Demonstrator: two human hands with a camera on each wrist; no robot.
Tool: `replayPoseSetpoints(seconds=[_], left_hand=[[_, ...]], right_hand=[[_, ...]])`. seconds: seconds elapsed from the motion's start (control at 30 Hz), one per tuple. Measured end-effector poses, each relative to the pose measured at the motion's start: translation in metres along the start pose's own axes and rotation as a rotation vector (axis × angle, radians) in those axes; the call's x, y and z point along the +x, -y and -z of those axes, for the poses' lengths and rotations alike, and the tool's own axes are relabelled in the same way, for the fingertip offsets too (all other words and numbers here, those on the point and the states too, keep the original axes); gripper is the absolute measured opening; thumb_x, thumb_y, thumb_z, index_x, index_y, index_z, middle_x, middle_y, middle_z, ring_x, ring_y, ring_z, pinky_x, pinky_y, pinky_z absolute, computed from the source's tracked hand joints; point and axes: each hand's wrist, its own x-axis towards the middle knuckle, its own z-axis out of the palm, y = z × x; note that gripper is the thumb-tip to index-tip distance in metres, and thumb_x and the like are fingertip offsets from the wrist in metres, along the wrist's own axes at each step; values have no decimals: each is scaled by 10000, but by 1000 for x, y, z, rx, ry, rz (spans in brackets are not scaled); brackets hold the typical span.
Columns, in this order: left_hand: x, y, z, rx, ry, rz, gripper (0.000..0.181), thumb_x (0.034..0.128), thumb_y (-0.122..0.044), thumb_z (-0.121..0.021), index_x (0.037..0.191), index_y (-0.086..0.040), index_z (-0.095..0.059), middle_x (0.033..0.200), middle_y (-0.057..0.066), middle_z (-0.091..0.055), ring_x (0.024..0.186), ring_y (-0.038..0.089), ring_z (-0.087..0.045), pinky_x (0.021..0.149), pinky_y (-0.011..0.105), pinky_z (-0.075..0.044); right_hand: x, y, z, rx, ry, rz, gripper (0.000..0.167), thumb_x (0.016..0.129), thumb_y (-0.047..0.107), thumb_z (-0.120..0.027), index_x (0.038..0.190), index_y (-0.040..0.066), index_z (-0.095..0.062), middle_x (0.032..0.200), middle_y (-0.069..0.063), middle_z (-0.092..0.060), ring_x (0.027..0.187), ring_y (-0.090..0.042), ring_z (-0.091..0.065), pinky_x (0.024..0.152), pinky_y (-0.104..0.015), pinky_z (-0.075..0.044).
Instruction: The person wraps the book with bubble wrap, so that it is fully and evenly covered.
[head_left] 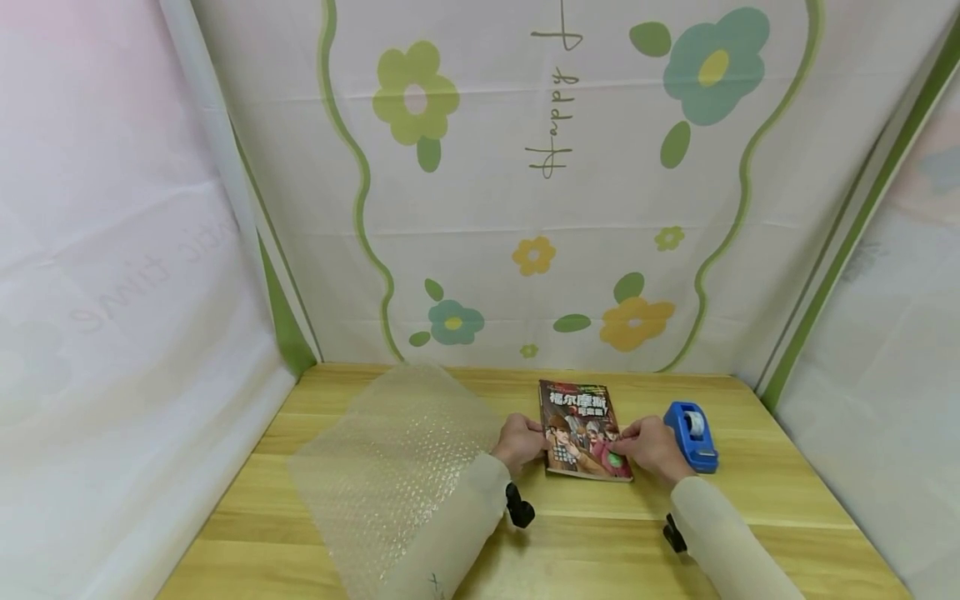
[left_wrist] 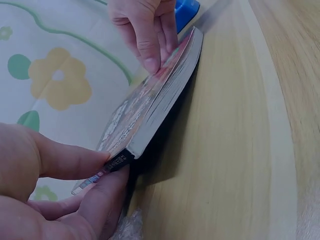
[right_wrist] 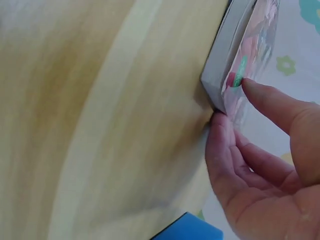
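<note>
A paperback book (head_left: 576,417) with an illustrated cover and white Chinese characters is held between both hands, slightly above the wooden table. My left hand (head_left: 520,442) pinches its left, spine edge, thumb on the cover and fingers beneath, as the left wrist view shows on the book (left_wrist: 150,107). On the opposite edge my right hand (head_left: 654,446) grips it the same way; in the right wrist view its thumb lies on the cover near a corner of the book (right_wrist: 235,65). The undersides of the fingers are partly hidden.
A sheet of clear bubble wrap (head_left: 397,454) lies flat on the left of the wooden table (head_left: 585,546), partly under the left forearm. Just right of the right hand stands a blue tape dispenser (head_left: 692,435). A flower-printed cloth (head_left: 480,192) hangs behind the table.
</note>
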Motion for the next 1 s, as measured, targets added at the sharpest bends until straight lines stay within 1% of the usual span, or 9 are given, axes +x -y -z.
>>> replayPoseSetpoints(seconds=[0.07, 0.2, 0.33, 0.4, 0.57, 0.77, 0.8, 0.83, 1.0], left_hand=[[2, 1, -1, -11, 1, 4, 266, 899, 61, -768, 1147, 39, -674, 1090, 135, -680, 939, 234, -737, 802, 380, -659], [3, 1, -2, -41, 6, 12, 266, 898, 68, -758, 1145, 46, -662, 1090, 145, -675, 944, 252, -753, 811, 392, -665], [3, 1, -2, -56, 6, 19, 269, 896, 75, -753, 1145, 47, -655, 1111, 157, -674, 966, 267, -753, 828, 402, -664], [2, 1, -2, -54, 6, 18, 287, 906, 72, -745, 1178, 54, -657, 1150, 175, -678, 985, 284, -752, 843, 417, -663], [-3, 0, -1, -34, 10, 17, 320, 932, 60, -727, 1246, 61, -664, 1250, 216, -678, 1038, 332, -755, 885, 461, -657], [-8, -1, 0, -30, 18, 14, 227, 938, 72, -714, 1162, 57, -679, 1278, 225, -671, 1079, 368, -751, 896, 479, -654], [-8, -1, 0, -32, 19, 12, 144, 940, 76, -709, 1077, 39, -685, 1272, 222, -672, 1069, 364, -753, 880, 471, -658], [-8, -1, 0, -32, 18, 11, 147, 940, 77, -708, 1079, 37, -682, 1271, 222, -672, 1070, 367, -753, 880, 471, -658], [-5, 0, -1, -30, 14, 18, 84, 949, 63, -702, 1009, 11, -674, 1199, 177, -689, 1024, 333, -761, 856, 456, -661]], right_hand=[[-1, 2, 2, -27, 12, -10, 190, 914, 174, -830, 820, 13, -793, 752, -57, -718, 633, -152, -548, 555, -263, -437], [-2, 5, 5, -75, 47, -39, 378, 929, 245, -817, 625, 47, -713, 538, 19, -560, 488, -96, -411, 480, -228, -339], [-1, 6, 7, -80, 75, -42, 498, 928, 259, -812, 520, 123, -559, 473, 67, -419, 443, -72, -329, 448, -211, -297], [1, 5, 6, -61, 92, -42, 489, 932, 244, -806, 520, 124, -571, 467, 68, -416, 440, -73, -332, 452, -215, -305], [4, 0, 4, -9, 129, -64, 424, 949, 222, -786, 573, 63, -672, 466, 55, -440, 437, -83, -352, 467, -229, -326], [4, -1, 2, -40, 143, -72, 408, 943, 227, -797, 592, 58, -674, 492, 43, -467, 451, -87, -378, 473, -227, -336], [4, 0, 2, -52, 141, -72, 396, 942, 225, -798, 604, 54, -684, 497, 39, -481, 455, -88, -388, 477, -227, -341], [3, 2, 2, -63, 141, -74, 392, 943, 226, -798, 612, 53, -681, 501, 35, -482, 458, -91, -392, 480, -228, -344], [2, 6, 3, -94, 118, -79, 355, 947, 224, -796, 661, 38, -697, 530, 11, -531, 480, -100, -436, 499, -230, -358]])
